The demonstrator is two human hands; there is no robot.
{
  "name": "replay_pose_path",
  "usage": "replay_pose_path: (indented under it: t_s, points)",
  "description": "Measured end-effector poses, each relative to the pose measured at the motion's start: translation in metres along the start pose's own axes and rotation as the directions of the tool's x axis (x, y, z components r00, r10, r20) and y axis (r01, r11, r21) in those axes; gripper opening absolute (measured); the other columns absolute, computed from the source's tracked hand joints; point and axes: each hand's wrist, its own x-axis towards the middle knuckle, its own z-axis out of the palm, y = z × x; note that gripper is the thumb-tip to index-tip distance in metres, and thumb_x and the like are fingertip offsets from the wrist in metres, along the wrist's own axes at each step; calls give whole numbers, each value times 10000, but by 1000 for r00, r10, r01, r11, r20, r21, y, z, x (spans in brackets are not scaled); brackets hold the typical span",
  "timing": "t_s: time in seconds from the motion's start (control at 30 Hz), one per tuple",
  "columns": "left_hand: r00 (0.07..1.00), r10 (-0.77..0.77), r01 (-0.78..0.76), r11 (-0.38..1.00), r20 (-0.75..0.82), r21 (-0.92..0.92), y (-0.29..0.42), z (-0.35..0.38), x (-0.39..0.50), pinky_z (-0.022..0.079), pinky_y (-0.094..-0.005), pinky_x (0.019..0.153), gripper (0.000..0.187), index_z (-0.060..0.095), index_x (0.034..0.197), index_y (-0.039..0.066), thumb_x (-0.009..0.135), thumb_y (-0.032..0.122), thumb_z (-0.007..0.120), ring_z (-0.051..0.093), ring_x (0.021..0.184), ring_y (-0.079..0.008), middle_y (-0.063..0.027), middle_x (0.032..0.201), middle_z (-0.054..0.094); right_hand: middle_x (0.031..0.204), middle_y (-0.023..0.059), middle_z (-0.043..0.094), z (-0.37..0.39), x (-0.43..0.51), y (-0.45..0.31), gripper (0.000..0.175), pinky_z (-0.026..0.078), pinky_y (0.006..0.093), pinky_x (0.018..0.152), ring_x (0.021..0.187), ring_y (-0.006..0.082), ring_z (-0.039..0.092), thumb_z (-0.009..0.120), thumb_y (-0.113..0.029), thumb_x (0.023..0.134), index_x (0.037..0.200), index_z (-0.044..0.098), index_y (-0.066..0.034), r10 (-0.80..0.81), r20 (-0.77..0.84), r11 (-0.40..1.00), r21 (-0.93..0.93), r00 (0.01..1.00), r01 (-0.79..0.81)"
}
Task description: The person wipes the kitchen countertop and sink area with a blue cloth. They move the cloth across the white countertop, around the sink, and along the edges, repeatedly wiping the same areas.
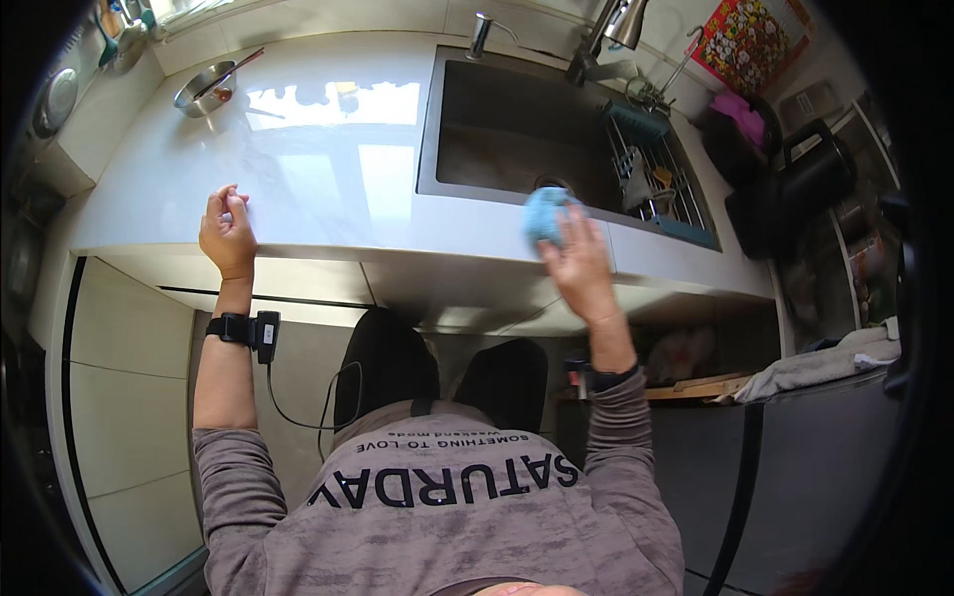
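Observation:
Beneath the fingers of my right hand [581,264] is a light blue cloth [544,216], bunched up at the strip of white countertop [320,216] in front of the sink. This hand looks slightly blurred. My left hand [227,232] is over the counter's front edge at the left, its fingers curled in towards the thumb, with nothing clearly visible in them. A dark rectangular sink [514,112] is set into the counter just beyond the cloth.
A metal bowl [205,89] with chopsticks [238,71] stands at the back left. A faucet [592,56] and soap dispenser [481,36] rise behind the sink. A drying rack [671,194] spans its right end. A black kettle [812,167] stands farther right. A cable [291,421] hangs from my left wrist.

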Motion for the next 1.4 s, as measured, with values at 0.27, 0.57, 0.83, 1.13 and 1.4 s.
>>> replay_pose_path:
  t_s: [0.27,0.57,0.83,1.13,1.4]
  points:
    - [998,-59,64,987,35,-151,3,-1,1,603,-268,739,164,716,1083,54,1015,98,573,747,811,-130,-64,862,766,1539,241,465,-52,-76,223,658,306,495,1196,1431,401,426,449,-472,1049,1491,464,16,582,-108,771,-242,806,-589]
    - [999,-22,24,998,36,-54,9,-4,1,599,-264,750,179,721,1098,39,1023,116,577,753,836,-140,-58,866,766,1480,220,532,-56,-89,241,608,342,500,1171,1383,388,479,442,-469,1050,1463,504,-26,649,-227,667,-289,726,-686]
    - [998,66,-65,998,25,-21,13,-5,0,607,-253,712,179,738,1094,59,1027,121,583,756,838,-133,-57,867,781,1484,227,505,0,-19,5,543,370,515,1169,1397,414,458,554,-330,1017,1479,503,-49,93,-91,996,9,992,-93]
    - [996,92,-92,996,-11,-9,15,-3,-1,609,-257,678,168,745,1077,61,1010,131,607,767,834,-140,-59,897,789,1496,315,464,65,80,-206,636,305,526,1220,1431,456,425,665,-373,952,1471,491,-48,-389,-54,894,221,920,391]
    - [993,68,-66,998,-92,22,4,-4,1,587,-273,712,171,758,1077,140,1013,217,620,764,823,-157,-40,935,794,1463,275,512,125,137,-319,634,253,553,1230,1444,443,410,717,-368,910,1444,532,-83,-491,-128,816,279,861,507]
